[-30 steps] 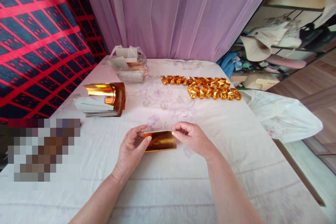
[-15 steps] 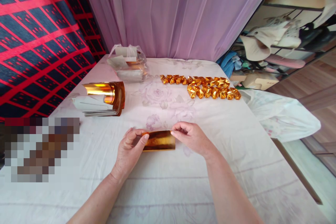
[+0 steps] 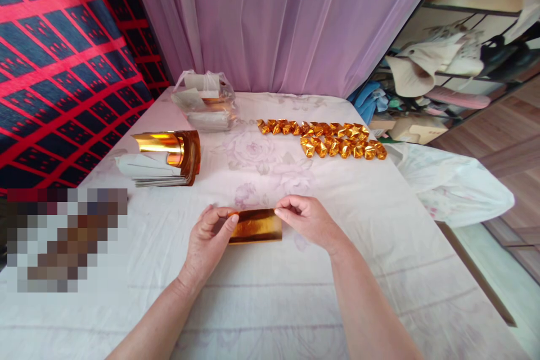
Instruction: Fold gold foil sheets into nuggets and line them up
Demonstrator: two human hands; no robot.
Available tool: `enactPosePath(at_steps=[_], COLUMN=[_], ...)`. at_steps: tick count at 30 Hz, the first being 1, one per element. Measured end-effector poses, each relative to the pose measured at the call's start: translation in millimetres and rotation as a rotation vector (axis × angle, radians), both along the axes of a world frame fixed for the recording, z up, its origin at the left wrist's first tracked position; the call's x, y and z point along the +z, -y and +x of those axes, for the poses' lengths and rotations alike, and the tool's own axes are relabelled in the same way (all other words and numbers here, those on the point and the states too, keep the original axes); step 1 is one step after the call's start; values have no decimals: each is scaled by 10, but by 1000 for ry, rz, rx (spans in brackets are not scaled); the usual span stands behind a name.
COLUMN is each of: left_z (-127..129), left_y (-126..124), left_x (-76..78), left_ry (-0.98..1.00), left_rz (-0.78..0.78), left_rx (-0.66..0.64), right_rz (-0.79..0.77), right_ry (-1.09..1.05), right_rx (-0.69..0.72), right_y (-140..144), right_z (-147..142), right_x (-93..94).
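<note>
while both hands pinch gold foil sheet (image 3: 256,226) | left hand (image 3: 208,247) grip: left end | right hand (image 3: 310,222) grip: right end

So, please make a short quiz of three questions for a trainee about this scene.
1. True or false: both hands hold the gold sheet.
2. Which lies far right on the table? A) sheet stack B) folded gold pieces C) plastic bag
3. Fill in: the left hand grips the sheet's ___ end, the right hand the other.

Key: 1 true; 2 B; 3 left.
</note>
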State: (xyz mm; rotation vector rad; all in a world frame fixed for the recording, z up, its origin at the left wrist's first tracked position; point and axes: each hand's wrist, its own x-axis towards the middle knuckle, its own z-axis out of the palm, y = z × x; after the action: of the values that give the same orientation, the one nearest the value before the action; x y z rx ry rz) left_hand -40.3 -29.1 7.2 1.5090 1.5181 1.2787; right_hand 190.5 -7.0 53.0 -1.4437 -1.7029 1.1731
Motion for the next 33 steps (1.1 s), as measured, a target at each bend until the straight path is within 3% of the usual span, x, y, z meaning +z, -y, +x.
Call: enactPosePath(at_steps=[33], left_z=[-4], left_y=[-1], left_x=[4], left_ry=[-4], left_rz=[-18], left_rx=[-9], right_rz=[-18], right_ry=[19], right_rx=[9], right_y=[0], right_z=[20], right_x=[5])
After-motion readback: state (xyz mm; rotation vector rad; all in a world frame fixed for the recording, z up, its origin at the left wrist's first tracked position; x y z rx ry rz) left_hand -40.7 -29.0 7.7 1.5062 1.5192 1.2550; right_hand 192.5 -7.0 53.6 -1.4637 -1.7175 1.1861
